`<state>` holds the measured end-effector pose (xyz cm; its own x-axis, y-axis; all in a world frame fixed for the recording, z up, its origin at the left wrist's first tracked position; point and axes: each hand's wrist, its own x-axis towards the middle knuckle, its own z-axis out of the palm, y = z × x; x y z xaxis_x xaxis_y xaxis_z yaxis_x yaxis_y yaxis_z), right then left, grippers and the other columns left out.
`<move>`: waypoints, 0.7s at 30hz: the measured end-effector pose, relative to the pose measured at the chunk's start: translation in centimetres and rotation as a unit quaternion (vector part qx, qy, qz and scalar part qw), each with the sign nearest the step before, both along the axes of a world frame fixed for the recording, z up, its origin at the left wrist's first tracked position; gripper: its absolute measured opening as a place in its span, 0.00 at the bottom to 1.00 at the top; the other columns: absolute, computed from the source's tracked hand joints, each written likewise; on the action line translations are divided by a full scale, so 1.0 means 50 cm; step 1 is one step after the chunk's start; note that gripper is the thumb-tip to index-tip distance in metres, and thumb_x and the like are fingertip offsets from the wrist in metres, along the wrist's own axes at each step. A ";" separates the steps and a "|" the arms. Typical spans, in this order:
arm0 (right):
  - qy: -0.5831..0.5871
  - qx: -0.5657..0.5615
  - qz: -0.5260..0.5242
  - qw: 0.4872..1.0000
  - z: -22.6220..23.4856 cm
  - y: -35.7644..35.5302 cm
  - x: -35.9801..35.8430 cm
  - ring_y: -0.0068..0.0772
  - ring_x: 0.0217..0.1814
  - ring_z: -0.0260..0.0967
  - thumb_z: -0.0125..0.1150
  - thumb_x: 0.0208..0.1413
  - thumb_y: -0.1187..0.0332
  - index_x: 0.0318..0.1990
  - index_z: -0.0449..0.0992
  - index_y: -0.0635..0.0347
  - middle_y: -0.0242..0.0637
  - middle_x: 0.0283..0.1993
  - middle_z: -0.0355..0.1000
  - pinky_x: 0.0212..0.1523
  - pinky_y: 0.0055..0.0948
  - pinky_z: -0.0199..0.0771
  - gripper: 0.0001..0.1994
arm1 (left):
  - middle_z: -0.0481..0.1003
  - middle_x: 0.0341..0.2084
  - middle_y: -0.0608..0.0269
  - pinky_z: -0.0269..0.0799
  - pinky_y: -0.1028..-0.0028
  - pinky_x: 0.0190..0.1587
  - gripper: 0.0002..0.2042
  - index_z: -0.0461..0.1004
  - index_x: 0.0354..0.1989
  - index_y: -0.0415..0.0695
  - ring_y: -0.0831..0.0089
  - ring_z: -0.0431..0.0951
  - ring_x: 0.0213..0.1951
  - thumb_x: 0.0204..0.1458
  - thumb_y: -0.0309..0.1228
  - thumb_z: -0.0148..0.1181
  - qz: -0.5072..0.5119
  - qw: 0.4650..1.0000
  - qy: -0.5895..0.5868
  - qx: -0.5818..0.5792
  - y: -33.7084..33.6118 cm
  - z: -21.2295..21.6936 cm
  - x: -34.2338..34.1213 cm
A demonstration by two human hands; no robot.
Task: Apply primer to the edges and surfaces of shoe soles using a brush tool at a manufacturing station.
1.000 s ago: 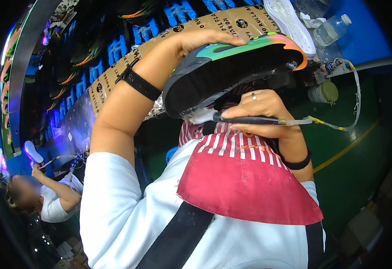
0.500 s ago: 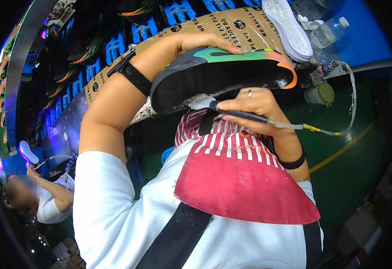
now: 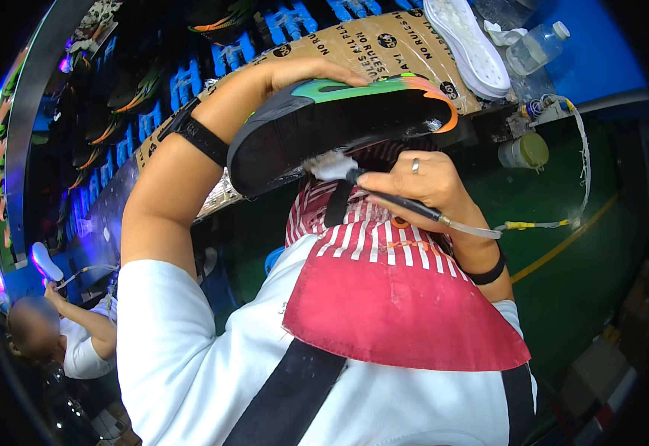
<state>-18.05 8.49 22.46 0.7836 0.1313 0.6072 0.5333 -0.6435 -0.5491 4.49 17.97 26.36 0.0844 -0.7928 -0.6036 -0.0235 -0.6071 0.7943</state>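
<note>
Printed cardboard (image 3: 406, 50) covers part of the desk (image 3: 610, 63). A shoe (image 3: 332, 130) hangs over its near side, long axis left to right, right end higher, dark underside bodyward. The left hand (image 3: 298, 70) has its fingers clamped over the far edge; the right hand (image 3: 424, 184), nearer the body, grips a brush (image 3: 402, 202), bristles pointing left at the shoe's near edge. Rightward are a capped clear bottle (image 3: 536, 48), contents uncertain, and a lidded tub (image 3: 517, 153), contents hidden.

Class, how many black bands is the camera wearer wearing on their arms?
2: one black band around the left forearm, another around the right forearm. Any under the sleeves would be hidden.
</note>
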 end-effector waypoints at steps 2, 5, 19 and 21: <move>-0.017 0.007 -0.027 0.999 -0.001 0.002 0.003 0.31 0.20 0.65 0.67 0.40 0.74 0.34 0.78 0.58 0.34 0.17 0.66 0.22 0.26 0.66 0.11 | 0.74 0.46 0.62 0.69 0.80 0.49 0.22 0.72 0.50 0.40 0.80 0.75 0.46 0.53 0.43 0.55 0.008 0.999 -0.001 -0.050 0.008 -0.008 0.005; 0.016 -0.026 -0.021 0.999 -0.012 0.008 0.001 0.32 0.20 0.66 0.67 0.40 0.74 0.34 0.78 0.59 0.36 0.20 0.69 0.23 0.26 0.67 0.11 | 0.71 0.51 0.61 0.66 0.79 0.52 0.25 0.69 0.55 0.44 0.79 0.72 0.50 0.52 0.44 0.55 0.005 1.000 0.004 -0.007 0.012 -0.006 0.016; 0.139 0.407 -0.178 0.885 -0.009 -0.066 0.001 0.16 0.25 0.68 0.64 0.47 0.73 0.35 0.79 0.67 0.32 0.25 0.75 0.27 0.15 0.67 0.08 | 0.78 0.31 0.55 0.76 0.73 0.31 0.19 0.74 0.42 0.41 0.69 0.79 0.28 0.51 0.44 0.53 0.284 0.917 0.271 -0.066 0.048 -0.110 -0.086; 0.071 0.376 -0.276 0.882 -0.030 -0.091 0.000 0.16 0.26 0.69 0.63 0.47 0.75 0.36 0.78 0.67 0.32 0.25 0.75 0.27 0.16 0.68 0.08 | 0.78 0.32 0.54 0.77 0.72 0.33 0.18 0.74 0.43 0.40 0.68 0.80 0.30 0.53 0.41 0.51 0.296 0.896 0.319 -0.087 0.053 -0.109 -0.092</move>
